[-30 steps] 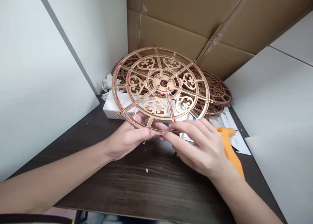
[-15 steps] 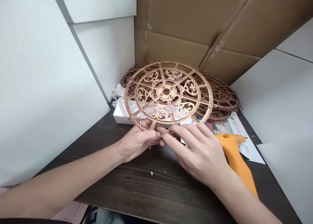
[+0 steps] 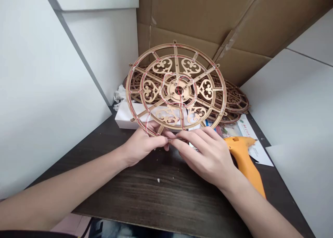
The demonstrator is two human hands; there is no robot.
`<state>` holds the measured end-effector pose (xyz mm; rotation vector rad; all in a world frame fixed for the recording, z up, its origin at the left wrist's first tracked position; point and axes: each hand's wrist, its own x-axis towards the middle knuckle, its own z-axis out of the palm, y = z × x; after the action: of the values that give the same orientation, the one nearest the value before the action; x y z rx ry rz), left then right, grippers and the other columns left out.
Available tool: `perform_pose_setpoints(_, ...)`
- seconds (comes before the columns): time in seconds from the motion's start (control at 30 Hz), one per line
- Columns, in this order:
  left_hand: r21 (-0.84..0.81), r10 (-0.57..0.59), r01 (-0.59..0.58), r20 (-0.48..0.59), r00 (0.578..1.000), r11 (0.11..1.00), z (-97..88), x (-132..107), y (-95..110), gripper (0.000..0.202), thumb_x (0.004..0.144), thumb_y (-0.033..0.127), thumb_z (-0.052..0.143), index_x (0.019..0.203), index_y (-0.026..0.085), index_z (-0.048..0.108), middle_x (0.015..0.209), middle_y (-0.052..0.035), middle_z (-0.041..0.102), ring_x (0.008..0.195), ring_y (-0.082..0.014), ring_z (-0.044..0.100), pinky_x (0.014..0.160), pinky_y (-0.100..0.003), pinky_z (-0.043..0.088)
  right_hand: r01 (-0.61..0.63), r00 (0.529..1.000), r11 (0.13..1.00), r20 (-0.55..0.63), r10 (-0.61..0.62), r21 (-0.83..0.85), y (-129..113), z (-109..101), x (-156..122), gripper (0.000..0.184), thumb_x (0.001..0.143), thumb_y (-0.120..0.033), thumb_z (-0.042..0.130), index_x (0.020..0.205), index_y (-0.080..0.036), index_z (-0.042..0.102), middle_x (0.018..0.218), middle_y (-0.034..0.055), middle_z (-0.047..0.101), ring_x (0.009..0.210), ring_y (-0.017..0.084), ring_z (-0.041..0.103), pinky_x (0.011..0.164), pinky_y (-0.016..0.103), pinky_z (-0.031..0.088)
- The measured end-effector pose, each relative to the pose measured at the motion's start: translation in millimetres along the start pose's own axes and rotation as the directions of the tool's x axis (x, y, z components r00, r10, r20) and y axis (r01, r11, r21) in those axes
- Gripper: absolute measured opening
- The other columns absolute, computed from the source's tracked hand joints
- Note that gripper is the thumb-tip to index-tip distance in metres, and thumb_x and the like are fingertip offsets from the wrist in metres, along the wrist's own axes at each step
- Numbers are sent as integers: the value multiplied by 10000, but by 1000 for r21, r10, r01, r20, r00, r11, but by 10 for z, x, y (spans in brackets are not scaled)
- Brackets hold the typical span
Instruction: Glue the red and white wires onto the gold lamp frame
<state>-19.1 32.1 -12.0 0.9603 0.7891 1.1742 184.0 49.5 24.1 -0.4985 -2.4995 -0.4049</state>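
A round gold openwork frame with scroll patterns and thin red and white wires along its rings is tilted up towards me. My left hand is closed on its near rim, thumb on top. My right hand pinches the same rim beside it, fingertips meeting the left thumb over a wire end I cannot make out clearly.
A stack of similar gold frames lies behind, on a dark wood table. An orange glue gun lies right of my right hand, on printed paper. A white box, white panels and brown cardboard enclose the space.
The frame has tipped up more steeply towards me than half a second ago. Both hands stay pinched at its near rim.
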Motion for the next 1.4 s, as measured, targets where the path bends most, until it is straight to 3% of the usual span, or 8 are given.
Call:
perform_pose_setpoints(0.47,-10,31,-31,-11,999,999,31,-76,-10,69,748,161,736,811,153,763,775,-26,700,657,-133,612,602,-238,520,-2,1000,997,-7,3,77,21,-18,9,139,954,-135,659,1071,-160,731,1030,66,773,832,191,664,703,353,428)
perform_pose_setpoints(0.57,-47,13,-12,32,999,999,21,-71,26,108,789,186,732,883,146,766,852,-57,730,708,-153,635,663,-264,541,0,999,998,-39,3,66,18,-38,15,141,955,-101,637,1032,-163,737,948,65,763,772,174,633,687,342,427)
perform_pose_setpoints(0.7,-174,-22,48,143,989,984,-11,-54,62,189,805,184,655,935,128,781,969,-112,768,828,-200,663,769,-301,553,-56,995,993,-77,64,101,23,-62,24,164,934,-75,657,825,-184,714,780,25,687,690,140,548,639,306,414)
perform_pose_setpoints(0.8,-203,-35,72,182,983,976,-27,-55,61,273,777,132,599,980,134,780,1018,-113,776,866,-224,680,810,-332,546,-45,996,992,-69,53,115,25,-74,26,166,923,-87,682,788,-180,708,769,25,680,672,137,525,624,305,413)
perform_pose_setpoints(0.93,-147,-11,41,200,980,988,-34,-61,47,286,800,127,606,1029,145,776,1047,-106,770,882,-222,687,824,-330,543,-6,998,995,-63,12,100,15,-78,38,123,914,-85,693,830,-164,736,786,39,710,675,144,549,637,319,434)
perform_pose_setpoints(1.1,-33,-26,32,146,989,999,-52,-42,45,153,864,177,693,983,157,787,925,-69,752,816,-171,661,822,-297,561,18,998,999,-57,-16,39,27,-79,38,61,918,-116,695,947,-150,736,854,55,718,711,149,601,652,325,472)
perform_pose_setpoints(1.23,-48,30,-25,95,995,999,-75,-36,94,155,848,166,708,981,170,790,940,-57,754,875,-189,684,785,-272,596,-77,981,996,-174,84,44,102,-159,-14,208,871,-88,717,1069,-149,705,879,76,694,831,206,650,720,359,538)
perform_pose_setpoints(1.4,-61,73,-67,118,990,996,-93,-40,132,204,859,150,689,1046,167,769,982,-71,762,880,-200,704,806,-290,604,-296,911,953,-280,302,67,191,-286,-42,322,888,-19,661,1144,-215,671,953,63,703,831,186,654,756,351,551)
